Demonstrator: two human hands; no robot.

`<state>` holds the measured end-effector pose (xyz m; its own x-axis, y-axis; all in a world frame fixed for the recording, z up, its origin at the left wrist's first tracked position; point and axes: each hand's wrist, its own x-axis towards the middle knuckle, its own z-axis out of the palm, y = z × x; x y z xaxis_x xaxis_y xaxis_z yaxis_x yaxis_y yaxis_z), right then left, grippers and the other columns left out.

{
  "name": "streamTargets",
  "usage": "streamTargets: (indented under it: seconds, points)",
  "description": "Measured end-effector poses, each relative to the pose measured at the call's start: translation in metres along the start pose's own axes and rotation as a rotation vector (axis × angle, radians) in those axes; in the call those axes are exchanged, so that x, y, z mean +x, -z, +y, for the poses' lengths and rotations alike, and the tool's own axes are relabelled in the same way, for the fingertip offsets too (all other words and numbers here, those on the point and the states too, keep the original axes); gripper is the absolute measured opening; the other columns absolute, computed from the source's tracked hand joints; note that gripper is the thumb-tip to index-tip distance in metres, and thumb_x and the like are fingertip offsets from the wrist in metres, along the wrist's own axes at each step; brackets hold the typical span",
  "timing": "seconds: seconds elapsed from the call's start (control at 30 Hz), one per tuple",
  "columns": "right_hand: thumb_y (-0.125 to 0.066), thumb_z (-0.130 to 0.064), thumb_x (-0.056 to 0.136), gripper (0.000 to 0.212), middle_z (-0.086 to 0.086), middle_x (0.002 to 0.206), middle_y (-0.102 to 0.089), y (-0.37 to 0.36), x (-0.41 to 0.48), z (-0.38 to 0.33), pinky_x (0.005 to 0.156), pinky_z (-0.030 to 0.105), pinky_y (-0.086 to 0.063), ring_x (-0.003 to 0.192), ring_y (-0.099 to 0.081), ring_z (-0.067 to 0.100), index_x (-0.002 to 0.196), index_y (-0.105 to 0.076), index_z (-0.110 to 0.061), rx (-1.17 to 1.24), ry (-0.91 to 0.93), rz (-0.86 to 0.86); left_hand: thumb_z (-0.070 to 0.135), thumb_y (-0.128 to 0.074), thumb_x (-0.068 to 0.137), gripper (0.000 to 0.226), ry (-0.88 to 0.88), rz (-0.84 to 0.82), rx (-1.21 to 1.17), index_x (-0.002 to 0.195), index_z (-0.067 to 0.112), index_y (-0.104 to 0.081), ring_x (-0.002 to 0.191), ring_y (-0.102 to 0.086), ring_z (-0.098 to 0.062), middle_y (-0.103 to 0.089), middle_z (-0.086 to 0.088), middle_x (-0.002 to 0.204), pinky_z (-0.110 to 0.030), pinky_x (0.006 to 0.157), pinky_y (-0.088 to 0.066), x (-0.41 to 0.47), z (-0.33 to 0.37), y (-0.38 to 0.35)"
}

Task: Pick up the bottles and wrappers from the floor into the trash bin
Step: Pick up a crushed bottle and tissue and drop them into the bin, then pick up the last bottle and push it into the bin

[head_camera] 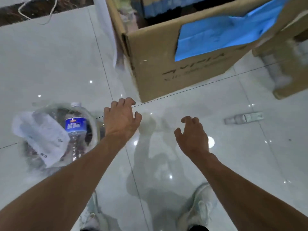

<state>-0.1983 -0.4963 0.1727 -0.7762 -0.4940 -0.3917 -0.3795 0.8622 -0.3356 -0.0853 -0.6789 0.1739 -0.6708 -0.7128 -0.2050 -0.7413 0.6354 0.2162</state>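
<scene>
Both forearms reach out over glossy white tiled floor (50, 60). Left hand (120, 118) empty, fingers curled loosely; right hand (193, 135) empty, fingers half spread. Just left of left hand: clear round trash bin (93, 120) holding clear plastic bottle (75, 129), blue label, white cap, plus crumpled white wrapper (43, 134). Right of right hand, well apart: small clear bottle (243, 118) lying flat on tile. Beyond hands: open cardboard box (158, 52), blue sheet (221, 32) draped over rim.

1. The floor (50, 67) is glossy white tile with thin dark joints.
2. A clear trash bin (93, 130) stands at the left, holding a bottle and paper.
3. A large cardboard box (166, 67) sits at the far middle, a smaller box (293, 87) just right of it.
4. A small clear bottle (243, 118) lies on its side at the right.
5. A white cord (38, 12) trails at the far left edge.
</scene>
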Motion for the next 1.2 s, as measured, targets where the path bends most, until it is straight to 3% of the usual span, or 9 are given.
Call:
streamTargets:
  seconds: [0.3,0.5,0.67,0.83,1.03,1.2]
  points:
    - [-0.051,-0.027,0.090,0.040,0.006,0.118,-0.050,0.032,0.044,0.208,0.079,0.035,-0.045,0.108,-0.054,0.025,0.128,-0.047,-0.016,0.007,-0.276,0.070,0.037,-0.054,0.083,0.031,-0.087,-0.123,0.031,0.112,0.024,-0.056,0.102,-0.055,-0.027,-0.061,-0.002,0.104,-0.040,0.078,-0.040,0.013,0.155,-0.121]
    - [-0.052,-0.026,0.088,0.041,0.008,0.118,-0.049,0.006,0.089,0.309,0.072,0.033,-0.043,0.106,-0.053,0.028,0.127,-0.045,-0.014,0.008,-0.397,0.051,0.037,-0.056,0.083,0.034,-0.150,-0.189,-0.010,0.114,0.024,-0.055,0.103,-0.054,-0.027,-0.061,-0.003,0.108,-0.038,0.079,-0.041,0.031,0.233,-0.208]
    - [-0.052,-0.027,0.088,0.043,0.008,0.119,-0.048,-0.034,0.133,0.350,0.079,0.036,-0.045,0.109,-0.052,0.028,0.128,-0.044,-0.015,0.027,-0.380,0.034,0.038,-0.056,0.084,0.037,-0.203,-0.214,-0.016,0.117,0.022,-0.052,0.106,-0.051,-0.026,-0.058,-0.003,0.112,-0.038,0.081,-0.041,0.054,0.262,-0.282]
    - [-0.051,-0.027,0.088,0.043,0.010,0.119,-0.048,-0.069,0.158,0.380,0.074,0.034,-0.041,0.109,-0.051,0.029,0.129,-0.043,-0.013,-0.011,-0.310,0.015,0.046,-0.055,0.087,0.048,-0.217,-0.250,-0.041,0.127,0.021,-0.046,0.115,-0.046,-0.027,-0.050,-0.006,0.123,-0.040,0.084,-0.041,0.066,0.307,-0.348]
    - [-0.052,-0.027,0.089,0.043,0.010,0.118,-0.049,-0.078,0.164,0.400,0.076,0.035,-0.041,0.109,-0.050,0.028,0.128,-0.043,-0.012,0.033,-0.299,0.026,0.052,-0.059,0.085,0.068,-0.298,-0.261,-0.078,0.140,0.020,-0.035,0.124,-0.041,-0.029,-0.044,-0.006,0.136,-0.046,0.092,-0.043,0.065,0.364,-0.389]
    - [-0.051,-0.025,0.090,0.039,0.009,0.118,-0.047,-0.075,0.156,0.411,0.082,0.039,-0.046,0.110,-0.048,0.027,0.125,-0.043,-0.012,0.040,-0.291,-0.016,0.044,-0.054,0.093,0.072,-0.437,-0.300,-0.026,0.151,0.020,-0.017,0.132,-0.036,-0.028,-0.039,-0.005,0.147,-0.044,0.102,-0.036,0.072,0.399,-0.410]
